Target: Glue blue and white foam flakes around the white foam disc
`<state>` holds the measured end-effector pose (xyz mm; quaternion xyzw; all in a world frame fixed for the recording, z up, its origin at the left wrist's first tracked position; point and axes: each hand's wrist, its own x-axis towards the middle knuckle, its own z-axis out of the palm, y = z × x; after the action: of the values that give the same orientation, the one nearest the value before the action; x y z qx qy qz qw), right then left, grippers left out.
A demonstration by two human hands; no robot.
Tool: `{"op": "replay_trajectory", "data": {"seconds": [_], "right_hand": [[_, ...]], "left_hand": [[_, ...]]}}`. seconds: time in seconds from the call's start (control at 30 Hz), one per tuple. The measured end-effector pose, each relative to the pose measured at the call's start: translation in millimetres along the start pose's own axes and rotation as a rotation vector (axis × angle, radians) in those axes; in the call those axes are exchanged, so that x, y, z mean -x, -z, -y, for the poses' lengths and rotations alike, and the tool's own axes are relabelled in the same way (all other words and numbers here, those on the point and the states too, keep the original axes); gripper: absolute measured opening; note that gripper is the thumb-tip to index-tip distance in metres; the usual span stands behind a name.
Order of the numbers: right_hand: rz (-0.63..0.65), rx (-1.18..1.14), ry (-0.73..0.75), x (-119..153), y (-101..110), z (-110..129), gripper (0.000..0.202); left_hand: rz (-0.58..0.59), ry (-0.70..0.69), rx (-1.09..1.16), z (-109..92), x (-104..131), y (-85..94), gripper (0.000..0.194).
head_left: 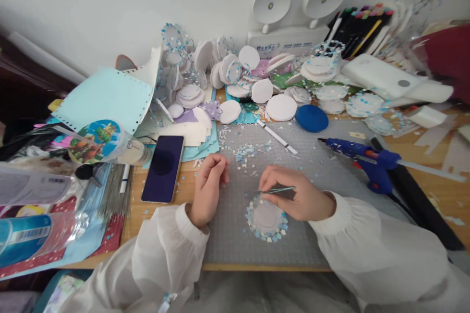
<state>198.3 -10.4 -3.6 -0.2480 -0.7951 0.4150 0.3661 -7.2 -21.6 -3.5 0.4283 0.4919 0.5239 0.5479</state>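
Observation:
My right hand (295, 193) is closed on a pair of thin tweezers (277, 190), whose tips point left. Below and left of it, a white paper disc (266, 215) ringed with small blue and cream flower pieces lies on the grey cutting mat (235, 244). My left hand (212, 186) rests at the mat's left part with its fingers curled together; whatever they hold, if anything, is too small to make out. Beyond both hands lies a loose pile of tiny blue and white pieces (245, 152).
A phone (162, 168) lies left of my left hand. At the right are a blue glue gun (362, 156) and a blue round lid (312, 118). A white pen (277, 137) and many paper discs (281, 107) sit farther back. A plastic cup (97, 142) leans at the left.

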Motion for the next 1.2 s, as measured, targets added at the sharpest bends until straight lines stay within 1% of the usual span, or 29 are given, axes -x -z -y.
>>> {"op": "replay_trajectory", "data": {"seconds": [0.13, 0.3, 0.4, 0.57, 0.63, 0.7, 0.83, 0.9, 0.97, 1.1, 1.17, 1.2], "right_hand": [[0.022, -0.001, 0.04, 0.2, 0.3, -0.2, 0.009], [-0.008, 0.002, 0.017, 3.1, -1.7, -1.5, 0.01], [-0.059, -0.016, -0.017, 3.7, -2.5, -0.6, 0.01], [-0.214, -0.088, -0.036, 2.0, 0.9, 2.1, 0.013], [-0.249, -0.114, -0.058, 1.6, 2.9, 2.1, 0.013], [-0.229, -0.133, -0.082, 1.8, 4.0, 1.7, 0.012], [-0.065, -0.107, -0.085, 3.3, 1.7, 0.7, 0.009], [-0.031, -0.048, -0.074, 3.5, -0.2, 0.0, 0.007], [-0.082, 0.032, -0.062, 2.9, -0.8, -1.0, 0.008], [-0.269, 0.119, -0.058, -0.1, 1.5, -3.0, 0.012], [-0.322, 0.105, -0.076, -1.1, 2.6, -3.6, 0.012], [-0.341, 0.094, -0.087, -1.3, 2.9, -3.7, 0.011]], "left_hand": [[0.0, 0.007, -0.016, -0.8, 0.5, -0.4, 0.019], [0.01, 0.022, -0.012, -0.9, 0.1, -1.0, 0.019], [0.02, 0.022, -0.016, -0.6, -0.5, -0.3, 0.018], [0.033, 0.018, -0.015, -0.2, -0.1, 0.6, 0.018], [0.037, 0.017, -0.024, -0.1, 0.8, 0.6, 0.017], [0.044, 0.011, -0.032, -0.1, 1.9, 0.4, 0.017], [0.053, 0.006, -0.033, -0.3, 2.2, -0.2, 0.016], [0.051, 0.01, -0.032, -0.4, 1.5, -0.3, 0.016], [0.051, 0.01, -0.033, -0.5, 1.2, -0.4, 0.017], [0.051, -0.001, -0.061, -1.5, 3.0, -0.9, 0.017], [0.052, -0.045, -0.131, -3.6, 3.7, -0.5, 0.016], [0.068, -0.094, -0.199, -5.4, 3.5, 0.4, 0.015]]}}
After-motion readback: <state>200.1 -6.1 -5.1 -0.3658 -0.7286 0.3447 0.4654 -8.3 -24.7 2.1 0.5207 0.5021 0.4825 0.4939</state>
